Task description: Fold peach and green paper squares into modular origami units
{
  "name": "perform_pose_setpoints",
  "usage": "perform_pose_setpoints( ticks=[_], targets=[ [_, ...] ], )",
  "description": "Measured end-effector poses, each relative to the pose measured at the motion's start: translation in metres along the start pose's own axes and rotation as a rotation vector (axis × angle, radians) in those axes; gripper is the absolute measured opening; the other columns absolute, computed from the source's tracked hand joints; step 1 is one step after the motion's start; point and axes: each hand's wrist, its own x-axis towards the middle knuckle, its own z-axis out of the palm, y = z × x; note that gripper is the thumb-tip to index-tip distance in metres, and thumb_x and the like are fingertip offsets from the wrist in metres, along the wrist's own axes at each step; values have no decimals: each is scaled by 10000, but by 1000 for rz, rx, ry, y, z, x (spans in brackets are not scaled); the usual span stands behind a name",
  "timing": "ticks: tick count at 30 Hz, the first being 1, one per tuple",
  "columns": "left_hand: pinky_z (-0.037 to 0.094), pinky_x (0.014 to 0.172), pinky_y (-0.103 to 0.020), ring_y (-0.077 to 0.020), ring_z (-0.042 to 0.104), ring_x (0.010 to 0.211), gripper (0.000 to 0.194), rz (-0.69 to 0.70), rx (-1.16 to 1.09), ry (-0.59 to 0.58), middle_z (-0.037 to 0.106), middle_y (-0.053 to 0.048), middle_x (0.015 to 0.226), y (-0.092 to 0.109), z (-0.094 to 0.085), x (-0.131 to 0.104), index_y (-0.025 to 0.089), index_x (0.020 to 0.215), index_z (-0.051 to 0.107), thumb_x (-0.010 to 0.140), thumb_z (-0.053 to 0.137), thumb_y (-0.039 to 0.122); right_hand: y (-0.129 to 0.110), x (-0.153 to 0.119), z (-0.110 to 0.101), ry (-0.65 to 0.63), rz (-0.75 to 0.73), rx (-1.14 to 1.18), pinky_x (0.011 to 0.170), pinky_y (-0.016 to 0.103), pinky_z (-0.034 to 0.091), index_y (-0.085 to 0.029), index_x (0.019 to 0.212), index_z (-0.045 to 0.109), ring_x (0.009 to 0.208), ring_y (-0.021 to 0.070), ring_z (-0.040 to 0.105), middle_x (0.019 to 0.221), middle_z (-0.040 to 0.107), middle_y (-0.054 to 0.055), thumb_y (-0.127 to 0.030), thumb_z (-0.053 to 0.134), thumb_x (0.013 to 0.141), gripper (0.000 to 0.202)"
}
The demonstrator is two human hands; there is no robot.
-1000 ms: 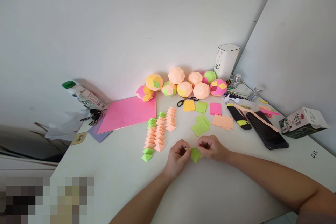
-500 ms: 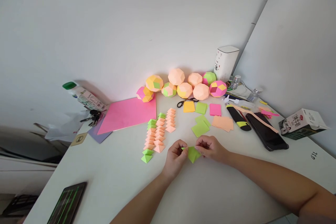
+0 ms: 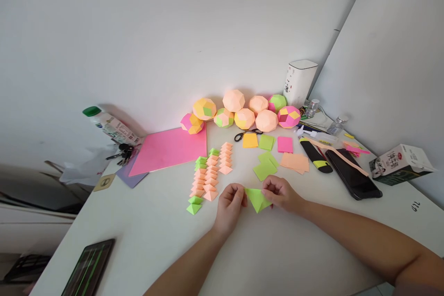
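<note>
Head view, one moment at a white tabletop (image 3: 156, 222) set into a wall corner. Item in hand: a small green paper square folded to a downward-pointing triangle (image 3: 257, 199), held just above the table near its middle. Left hand (image 3: 231, 206) pinches the piece's left corner, fingers closed on the paper; right hand (image 3: 280, 194) pinches the right corner likewise. Step judged in hand: creasing one folded unit, apparently mid-fold, since the piece looks flatter and less finished than the finished ones. Next move would likely call for pressing a crease flat and lining up corners exactly, which needs firm support from the table under the paper. Nearby stock: rows of folded peach and green paper units (image 3: 208, 175) just left of the hands; loose green paper squares (image 3: 265, 166) just beyond them; peach squares (image 3: 294, 162), a pink square (image 3: 285, 144); black-handled scissors (image 3: 243, 135); faceted paper balls (image 3: 243, 112) against the wall; a large pink sheet (image 3: 169, 149); a black phone (image 3: 352, 173) at right; a dark tablet (image 3: 88, 268) at the near left edge. Open room: bare table lies in front of and beneath the forearms, well apart from both side edges.
</note>
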Motion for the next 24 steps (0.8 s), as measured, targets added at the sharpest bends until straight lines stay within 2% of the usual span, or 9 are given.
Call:
perform_pose_setpoints(
  ticks=[3, 6, 9, 13, 19, 24],
  targets=[
    [413, 579, -238, -102, 510, 563, 249, 6, -83, 27, 567, 21, 641, 3, 1, 1, 183, 834, 508, 829, 525, 432, -1, 0, 1, 10, 11, 30, 421, 201, 433, -179, 758, 460, 433, 87, 515, 534, 510, -56, -344, 545, 827, 198],
    [452, 615, -265, -117, 550, 601, 336, -26, -73, -27, 588, 15, 686, 2, 2, 1, 185, 982, 507, 776, 605, 432, -5, 0, 2, 7, 28, 18, 419, 198, 425, -174, 779, 468, 441, 96, 551, 545, 548, -45, -367, 552, 829, 216],
    [449, 602, -248, -109, 547, 593, 354, -70, -45, -58, 586, 21, 656, -1, 2, 2, 173, 980, 522, 754, 638, 419, -8, 0, 3, 13, 39, 8, 419, 201, 432, -173, 795, 478, 448, 101, 565, 565, 563, -38, -391, 562, 822, 235],
    [439, 605, -230, -93, 539, 595, 335, -59, -64, -17, 583, 28, 650, -2, 0, 3, 169, 988, 530, 760, 643, 387, -8, 1, 4, 8, 49, 4, 434, 206, 452, -173, 797, 489, 464, 97, 567, 597, 576, -32, -386, 579, 811, 232],
    [458, 700, -263, -124, 596, 730, 412, -88, -133, -17, 642, -19, 792, 1, 0, 2, 172, 1068, 541, 731, 675, 369, -1, 1, 4, 4, 0, 9, 504, 243, 499, -169, 798, 538, 504, 91, 530, 605, 534, -38, -359, 613, 790, 205],
    [448, 640, -243, -121, 597, 677, 431, -94, -126, -19, 658, -21, 782, 3, 0, 2, 179, 1064, 558, 709, 692, 383, 1, 2, 3, -17, -25, -51, 513, 243, 466, -157, 804, 578, 508, 96, 540, 622, 553, -19, -358, 621, 787, 207]
  ],
)
